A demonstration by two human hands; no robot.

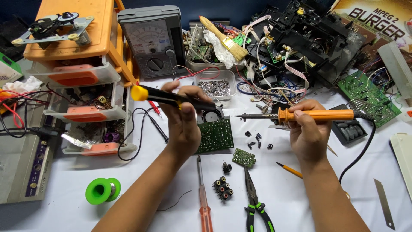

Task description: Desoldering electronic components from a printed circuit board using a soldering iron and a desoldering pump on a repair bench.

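My left hand (183,118) grips a black pen-shaped tool with a yellow end cap (165,97), its tip pointing right over a green circuit board (215,135). A round black part (211,116) sits at the board's top edge. My right hand (307,129) holds an orange-handled soldering iron (300,115), held level, with the metal tip pointing left toward the board. The two tool tips are a short way apart above the board.
A smaller green board (243,157), loose black parts (257,141), pliers (256,202), a red screwdriver (203,199), a black jack block (222,188) and a green solder spool (102,190) lie on the white table. An orange drawer unit (86,77), an analogue meter (152,41), a brush (225,38) and dismantled electronics stand behind.
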